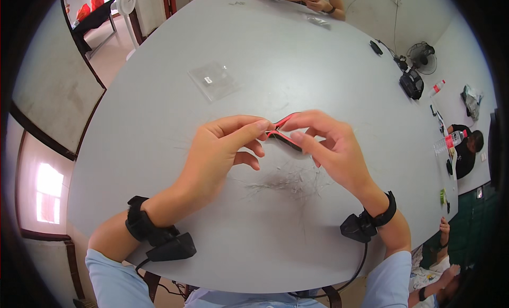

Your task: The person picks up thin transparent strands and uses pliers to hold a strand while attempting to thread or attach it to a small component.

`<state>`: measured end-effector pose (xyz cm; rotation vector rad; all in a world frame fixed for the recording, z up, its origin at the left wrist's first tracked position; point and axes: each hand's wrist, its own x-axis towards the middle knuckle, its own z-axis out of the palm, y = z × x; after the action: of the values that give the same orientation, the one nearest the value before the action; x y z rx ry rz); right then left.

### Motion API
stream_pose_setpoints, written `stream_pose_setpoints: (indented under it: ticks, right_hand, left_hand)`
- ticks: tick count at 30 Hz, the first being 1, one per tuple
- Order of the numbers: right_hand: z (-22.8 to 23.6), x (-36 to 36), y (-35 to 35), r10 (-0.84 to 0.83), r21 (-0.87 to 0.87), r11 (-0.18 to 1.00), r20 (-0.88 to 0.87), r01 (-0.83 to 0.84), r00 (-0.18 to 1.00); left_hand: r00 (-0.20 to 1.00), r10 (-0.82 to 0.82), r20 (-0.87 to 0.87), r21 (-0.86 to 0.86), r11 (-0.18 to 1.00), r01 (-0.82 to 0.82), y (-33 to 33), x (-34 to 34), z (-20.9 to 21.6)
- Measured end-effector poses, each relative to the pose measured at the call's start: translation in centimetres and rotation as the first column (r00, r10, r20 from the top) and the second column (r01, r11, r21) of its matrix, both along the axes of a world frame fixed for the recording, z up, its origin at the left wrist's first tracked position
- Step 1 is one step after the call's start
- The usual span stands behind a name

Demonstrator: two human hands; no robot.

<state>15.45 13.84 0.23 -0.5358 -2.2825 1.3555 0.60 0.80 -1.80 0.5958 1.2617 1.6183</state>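
Small cutting pliers (286,140) with red and black handles are held above the grey table (159,96), handles spread apart toward the right. My right hand (331,146) has its fingers and thumb about these handles. At the pliers' head, my left hand (222,143) pinches thumb and forefinger together, its other fingers curled loosely. Whatever sits in that pinch is hidden or too small to name. Under the hands lies a loose pile of thin greyish clippings (286,184), scattered on the tabletop.
A clear flat plastic bag (214,81) lies beyond my left hand. Across the table, another person's hands (313,1) work near a small clear packet (318,22). A black pouch (411,84) rests at the right edge. Cabled black devices (172,247) are strapped to my wrists.
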Motion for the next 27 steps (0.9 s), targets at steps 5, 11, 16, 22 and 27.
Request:
stream_pose_setpoints:
  ticks: [5,11,16,22,27]
  right_hand:
    - [0.3,-0.2,-0.7,0.092,-0.304,0.95,0.057,-0.07,0.994]
    - [0.9,-0.7,-1.0,0.12,-0.345,0.935,0.075,-0.087,0.99]
    - [0.4,-1.0,-1.1,0.157,-0.357,0.927,0.088,-0.116,0.984]
    - [0.1,-1.1,-1.1,0.199,-0.39,0.908,0.079,-0.153,0.977]
    - [0.6,-0.7,-0.9,0.294,-0.499,0.841,0.1,-0.207,0.951]
  left_hand:
    - [0.998,-0.031,-0.059,-0.001,1.0,0.031,-0.1,0.3,0.3]
    - [0.998,-0.043,-0.05,0.028,0.999,0.044,-0.2,0.7,0.3]
    - [0.997,-0.043,-0.062,0.01,0.999,0.043,-0.3,0.7,0.4]
    - [0.998,-0.04,-0.049,-0.008,0.999,0.04,-0.6,0.5,0.9]
    - [0.999,0.024,-0.028,-0.005,1.0,-0.024,-0.4,0.2,1.1]
